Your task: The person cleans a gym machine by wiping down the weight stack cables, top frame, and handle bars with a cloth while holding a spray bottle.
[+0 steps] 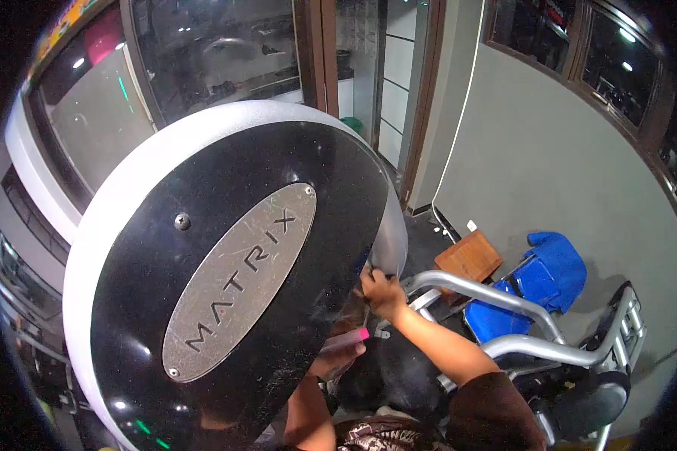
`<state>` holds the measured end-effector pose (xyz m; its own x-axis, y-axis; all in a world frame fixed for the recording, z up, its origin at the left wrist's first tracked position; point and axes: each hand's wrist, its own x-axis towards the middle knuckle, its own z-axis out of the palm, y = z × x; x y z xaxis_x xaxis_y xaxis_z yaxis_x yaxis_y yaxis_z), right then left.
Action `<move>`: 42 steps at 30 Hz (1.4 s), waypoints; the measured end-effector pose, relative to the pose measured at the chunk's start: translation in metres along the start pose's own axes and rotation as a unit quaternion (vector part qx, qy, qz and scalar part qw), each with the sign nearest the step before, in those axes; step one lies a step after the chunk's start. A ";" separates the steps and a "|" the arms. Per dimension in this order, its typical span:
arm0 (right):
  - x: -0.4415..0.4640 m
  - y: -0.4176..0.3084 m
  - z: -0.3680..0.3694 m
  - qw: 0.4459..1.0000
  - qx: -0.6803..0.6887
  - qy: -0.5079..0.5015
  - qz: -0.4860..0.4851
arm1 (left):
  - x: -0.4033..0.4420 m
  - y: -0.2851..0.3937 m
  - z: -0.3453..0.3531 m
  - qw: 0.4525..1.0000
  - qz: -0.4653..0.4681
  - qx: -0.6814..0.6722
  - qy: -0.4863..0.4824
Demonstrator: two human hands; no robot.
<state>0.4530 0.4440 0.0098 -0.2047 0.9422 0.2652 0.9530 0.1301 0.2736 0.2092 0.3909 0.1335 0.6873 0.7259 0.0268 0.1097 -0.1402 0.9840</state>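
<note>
A large round machine cover with a glossy black face [150, 316] and a white rim [120, 203] fills the left and middle of the view. It bears an oval silver MATRIX plate [238, 283]. At its right edge, my right hand [384, 293] is closed with the fingers curled against the rim; what they pinch is too small to make out. Lower down, beside the black face, my left hand [338, 362] is closed around a pale, slim object with a bright pink end [364, 333]. Part of that hand is dim and hard to separate from reflections.
Silver tubular machine frames [504, 301] stand to the right. Behind them are a blue chair [538, 282] with blue cloth over it and a brown wooden box [469, 259]. A grey wall [534, 150] and glass windows [218, 49] bound the space.
</note>
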 end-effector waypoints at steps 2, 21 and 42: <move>-0.012 -0.010 0.047 0.999 0.033 -0.037 0.005 | 0.003 -0.002 -0.002 0.999 0.011 0.032 -0.011; -0.005 0.060 -0.066 0.961 0.195 0.192 0.032 | 0.014 -0.009 0.001 0.998 0.042 -0.003 0.047; -0.046 0.003 0.154 0.617 0.562 -0.070 0.546 | 0.012 0.034 0.011 0.997 0.072 0.011 -0.027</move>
<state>0.4996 0.4491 -0.1443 0.6431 0.6641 -0.3812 0.0733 -0.5489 -0.8326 0.2294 0.3874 0.1654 0.7340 0.6607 0.1572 0.0222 -0.2546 0.9668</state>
